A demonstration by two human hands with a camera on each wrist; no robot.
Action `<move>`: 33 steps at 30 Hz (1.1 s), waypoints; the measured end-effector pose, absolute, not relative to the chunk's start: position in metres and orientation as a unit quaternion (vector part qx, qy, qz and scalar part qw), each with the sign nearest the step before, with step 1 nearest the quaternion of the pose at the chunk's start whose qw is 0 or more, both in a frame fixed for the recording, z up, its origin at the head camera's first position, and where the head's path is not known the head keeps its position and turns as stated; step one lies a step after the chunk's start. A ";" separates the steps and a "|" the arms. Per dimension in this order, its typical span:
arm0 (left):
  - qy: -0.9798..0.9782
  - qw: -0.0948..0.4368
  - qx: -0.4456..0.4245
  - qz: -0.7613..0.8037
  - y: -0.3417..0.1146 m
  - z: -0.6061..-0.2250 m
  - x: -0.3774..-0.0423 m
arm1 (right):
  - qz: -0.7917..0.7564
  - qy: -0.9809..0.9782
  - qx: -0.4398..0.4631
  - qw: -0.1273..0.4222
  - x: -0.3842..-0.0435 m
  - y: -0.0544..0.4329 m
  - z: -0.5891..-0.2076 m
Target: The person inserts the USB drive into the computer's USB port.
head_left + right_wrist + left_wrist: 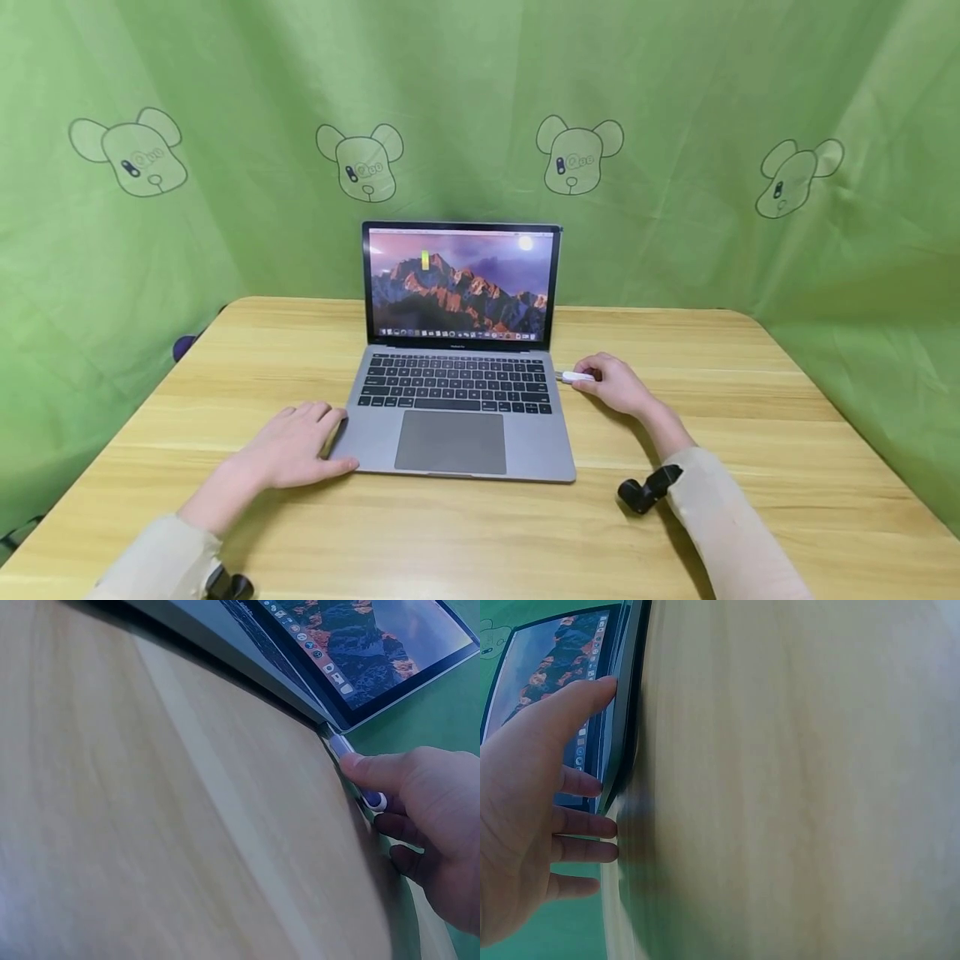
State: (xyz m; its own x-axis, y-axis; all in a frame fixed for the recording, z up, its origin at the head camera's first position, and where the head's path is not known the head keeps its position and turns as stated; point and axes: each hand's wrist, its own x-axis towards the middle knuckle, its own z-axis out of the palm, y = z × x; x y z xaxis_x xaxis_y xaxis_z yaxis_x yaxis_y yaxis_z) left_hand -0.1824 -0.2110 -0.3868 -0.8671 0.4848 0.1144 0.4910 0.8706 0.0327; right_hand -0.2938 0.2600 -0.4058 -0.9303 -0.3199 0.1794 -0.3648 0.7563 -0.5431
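An open grey laptop (450,442) stands on the wooden table, its lit screen showing mountains. My right hand (611,385) pinches a white USB stick (576,377) at the laptop's right side. In the right wrist view, the thumb lies on the USB stick (343,746) and its metal end meets the laptop's edge. Whether the plug sits inside the port, I cannot tell. At the laptop's front left corner rests my left hand (300,446), thumb on the front edge. The left wrist view shows its fingers (585,849) fairly straight along the laptop's left side.
The wooden table (735,375) extends around the laptop on both sides. Behind it hangs a green curtain (465,83) printed with mouse-like heads. A black wrist camera (645,492) is fixed at the right sleeve, and another wrist camera (228,583) at the left.
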 end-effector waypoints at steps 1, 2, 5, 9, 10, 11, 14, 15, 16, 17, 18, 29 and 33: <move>-0.966 0.051 -0.252 -0.030 -0.211 -0.387 -0.183 | 0.298 -0.936 0.186 0.037 -0.294 0.260 -0.406; -0.966 0.051 -0.252 -0.031 -0.211 -0.388 -0.183 | 0.298 -0.935 0.188 0.036 -0.293 0.261 -0.406; -0.966 0.050 -0.251 -0.030 -0.211 -0.388 -0.183 | 0.300 -0.934 0.192 0.032 -0.293 0.262 -0.406; -0.966 0.047 -0.251 -0.032 -0.211 -0.388 -0.183 | 0.303 -0.933 0.194 0.027 -0.292 0.262 -0.407; -0.966 0.047 -0.251 -0.032 -0.211 -0.388 -0.183 | 0.304 -0.932 0.195 0.026 -0.292 0.262 -0.407; -0.967 0.046 -0.250 -0.032 -0.211 -0.388 -0.183 | 0.305 -0.931 0.196 0.026 -0.293 0.262 -0.407; -0.967 0.045 -0.248 -0.033 -0.211 -0.388 -0.183 | 0.306 -0.930 0.200 0.028 -0.294 0.262 -0.407; -0.967 0.045 -0.248 -0.032 -0.211 -0.388 -0.183 | 0.304 -0.931 0.201 0.029 -0.295 0.262 -0.408; -0.967 0.045 -0.248 -0.032 -0.211 -0.388 -0.183 | 0.303 -0.931 0.202 0.030 -0.295 0.262 -0.408; -0.967 0.045 -0.248 -0.031 -0.211 -0.388 -0.183 | 0.302 -0.931 0.202 0.031 -0.295 0.262 -0.409; -0.967 0.045 -0.248 -0.031 -0.211 -0.388 -0.183 | 0.300 -0.931 0.203 0.032 -0.296 0.262 -0.409; -0.967 0.046 -0.248 -0.029 -0.211 -0.385 -0.181 | 0.316 -0.926 0.203 0.029 -0.297 0.261 -0.409; -0.967 0.043 -0.249 -0.030 -0.211 -0.385 -0.181 | 0.332 -0.924 0.188 0.020 -0.297 0.262 -0.410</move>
